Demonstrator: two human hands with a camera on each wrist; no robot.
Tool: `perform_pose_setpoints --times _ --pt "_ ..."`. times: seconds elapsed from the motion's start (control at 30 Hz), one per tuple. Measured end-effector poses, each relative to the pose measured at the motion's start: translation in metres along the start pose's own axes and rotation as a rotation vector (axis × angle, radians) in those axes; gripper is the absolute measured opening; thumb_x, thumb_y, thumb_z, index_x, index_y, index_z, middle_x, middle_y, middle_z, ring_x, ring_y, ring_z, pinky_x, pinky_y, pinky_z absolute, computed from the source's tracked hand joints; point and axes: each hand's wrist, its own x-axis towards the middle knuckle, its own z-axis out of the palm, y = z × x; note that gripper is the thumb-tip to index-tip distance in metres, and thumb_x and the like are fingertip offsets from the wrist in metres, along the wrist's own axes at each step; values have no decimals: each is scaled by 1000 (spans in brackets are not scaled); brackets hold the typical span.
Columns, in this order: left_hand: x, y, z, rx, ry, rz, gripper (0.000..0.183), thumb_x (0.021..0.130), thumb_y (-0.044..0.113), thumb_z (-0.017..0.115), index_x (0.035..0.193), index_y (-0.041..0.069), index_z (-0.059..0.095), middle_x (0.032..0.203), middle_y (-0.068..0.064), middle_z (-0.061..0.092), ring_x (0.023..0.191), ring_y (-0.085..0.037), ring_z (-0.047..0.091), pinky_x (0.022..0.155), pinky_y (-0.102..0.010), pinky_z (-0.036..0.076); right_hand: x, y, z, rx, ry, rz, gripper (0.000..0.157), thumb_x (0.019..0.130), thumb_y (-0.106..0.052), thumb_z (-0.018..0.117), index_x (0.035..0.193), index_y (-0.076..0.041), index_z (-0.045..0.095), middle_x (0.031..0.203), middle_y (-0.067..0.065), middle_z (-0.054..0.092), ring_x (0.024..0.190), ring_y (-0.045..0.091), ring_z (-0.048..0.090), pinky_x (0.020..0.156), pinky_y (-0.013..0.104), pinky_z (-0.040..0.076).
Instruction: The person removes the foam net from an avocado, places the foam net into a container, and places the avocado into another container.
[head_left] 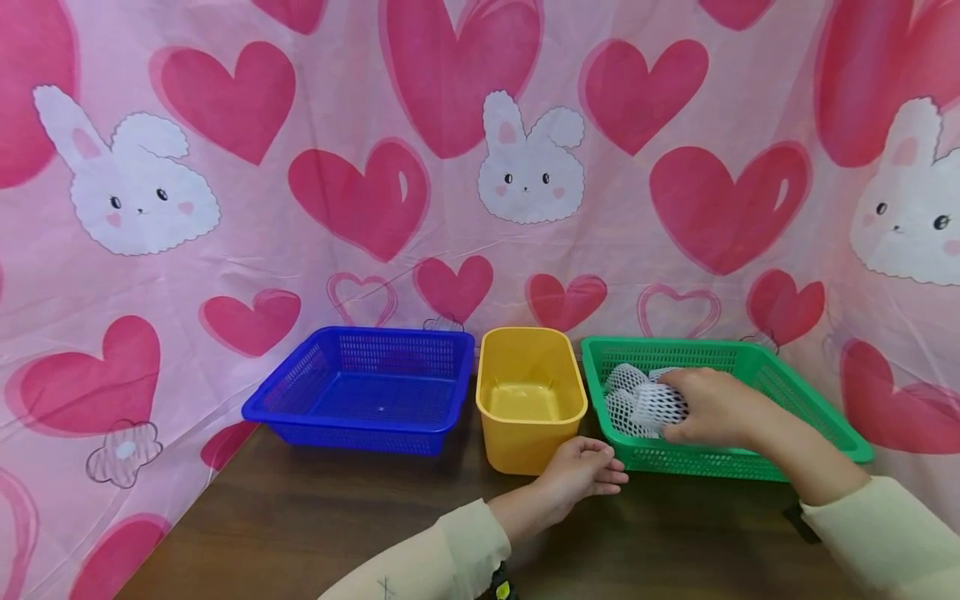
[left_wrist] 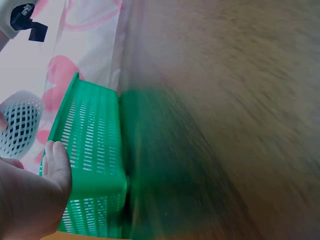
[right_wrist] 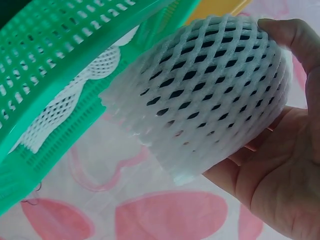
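My right hand (head_left: 712,408) grips a white foam net sleeve (head_left: 660,406) over the near left part of the green basket (head_left: 697,461). In the right wrist view, the thumb and fingers of the right hand (right_wrist: 280,170) hold the sleeve (right_wrist: 215,85) by its rounded end. Dark gaps show through its mesh; whether anything is inside, I cannot tell. More white foam nets (head_left: 624,410) lie in the basket's left end. My left hand (head_left: 581,473), fingers loosely extended and holding nothing, is by the basket's near left corner; contact with it is unclear.
A yellow bin (head_left: 528,442) stands between the green basket and a blue basket (head_left: 356,437) on the left. All three stand on a brown wooden table (head_left: 300,525). Behind them hangs a pink cloth (head_left: 360,292) with hearts and rabbits.
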Motion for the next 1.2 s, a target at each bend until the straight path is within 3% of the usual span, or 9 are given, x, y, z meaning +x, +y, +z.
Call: perform_pose_setpoints --times 0.4,0.77,1.2 --pt "-21 10 -32 129 -82 11 21 100 18 56 109 -1 58 94 -13 69 87 -26 70 77 -39 56 -5 -28 5 -50 17 -64 67 64 -38 87 114 0 65 100 4 67 87 23 60 75 45 54" --pt "-37 18 -60 240 -101 125 17 99 11 57 105 -4 59 91 -17 68 84 -29 69 74 -41 56 -4 -50 17 -55 -34 -46 63 68 -36 83 117 -1 65 108 7 67 99 29 61 86 52 50" --pt "-52 21 -93 492 -87 260 8 96 10 62 99 3 62 88 -11 67 81 -25 67 70 -35 56 1 -79 43 -11 -52 -63 53 66 -32 84 106 -4 65 91 -1 63 81 17 56 77 42 53"
